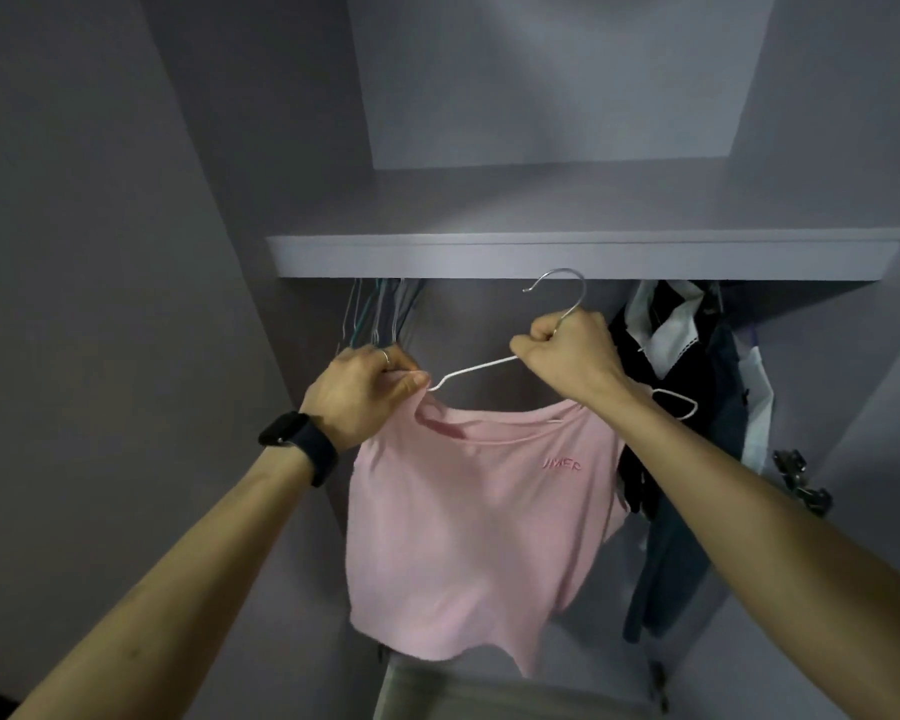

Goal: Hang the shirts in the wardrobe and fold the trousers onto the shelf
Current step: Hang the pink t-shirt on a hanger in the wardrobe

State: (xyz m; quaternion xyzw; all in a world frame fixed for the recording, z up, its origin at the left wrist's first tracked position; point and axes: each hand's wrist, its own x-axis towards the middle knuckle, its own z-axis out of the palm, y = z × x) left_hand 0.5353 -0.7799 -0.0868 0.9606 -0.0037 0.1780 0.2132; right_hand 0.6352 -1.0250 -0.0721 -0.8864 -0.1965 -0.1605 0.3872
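Grey-purple wardrobe walls (126,252) close in on both sides, and the light is dim. Two bare arms reach up from the bottom corners. One black watch (300,446) sits on the left wrist, and one thin ring (384,356) is on a finger of the left hand (365,389).

That hand pinches the top edge of one pink shirt (479,537), right by the left tip of one white wire hanger (468,368). The right hand (567,350) is a tight fist, and its grip is wrapped around the hanger's neck, just under the silver hook (562,288).

The shirt hangs down between the two arms, in the middle of the wardrobe opening. Small pink letters (562,466) on its chest look like "JMER", but the first part is hard to read. The wire between the two hands is bare. The hanger's right tip pokes out past the right wrist, also bare.

Behind the left hand hangs a bunch of thin empty hangers (380,314), too close together to count. Behind the right arm hang dark, white and blue clothes (666,356), partly hidden by that arm. One metal hinge (801,480) sits on the right wall.

One shelf (541,257) runs across above everything. The hook points up just in front of its front edge.
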